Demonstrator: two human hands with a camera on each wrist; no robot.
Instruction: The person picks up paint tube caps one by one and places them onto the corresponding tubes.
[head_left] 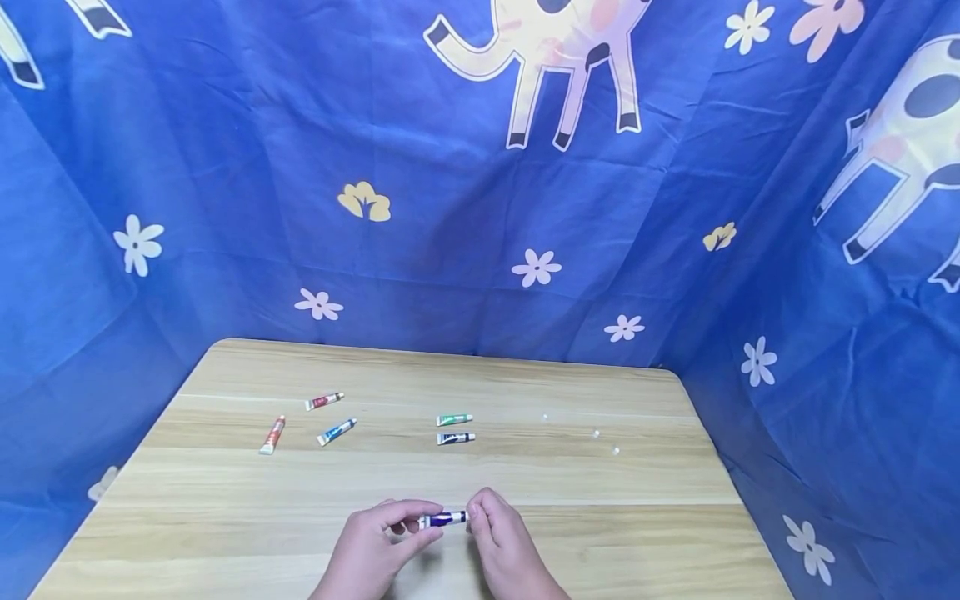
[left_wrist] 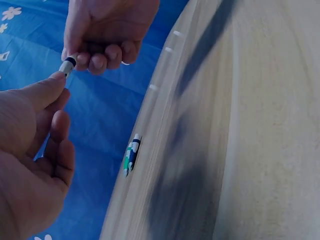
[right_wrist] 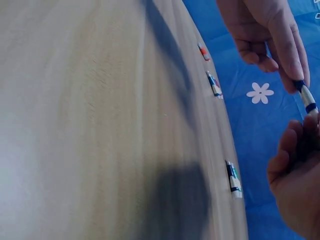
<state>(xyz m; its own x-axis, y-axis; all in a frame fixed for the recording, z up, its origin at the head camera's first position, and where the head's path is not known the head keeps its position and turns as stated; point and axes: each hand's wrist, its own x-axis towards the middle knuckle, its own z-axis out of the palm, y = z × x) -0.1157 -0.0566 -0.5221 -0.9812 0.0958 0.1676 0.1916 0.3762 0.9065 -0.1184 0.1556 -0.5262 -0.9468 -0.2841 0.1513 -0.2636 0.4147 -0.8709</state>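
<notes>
Over the near part of the table, my left hand point(head_left: 375, 537) pinches a small purple paint tube point(head_left: 447, 518) between thumb and fingers. At the tube's right end, the curled fingers and thumb of my right hand point(head_left: 504, 533) pinch the tip; its cap is hidden there. In the left wrist view the tube point(left_wrist: 68, 65) shows a white and dark end between both hands. A small white piece point(left_wrist: 125, 63) peeks out under the right hand's curled fingers. Beyond the hands lie a green paint tube point(head_left: 454, 420) and a dark blue paint tube point(head_left: 456, 438), side by side.
Farther left on the wooden table point(head_left: 225, 517) lie a red tube point(head_left: 324, 401), an orange tube point(head_left: 273, 435) and a blue tube point(head_left: 337, 432). Three tiny whitish pieces, one of them here point(head_left: 596, 433), are scattered on the right. A blue patterned cloth point(head_left: 420, 275) hangs around the table.
</notes>
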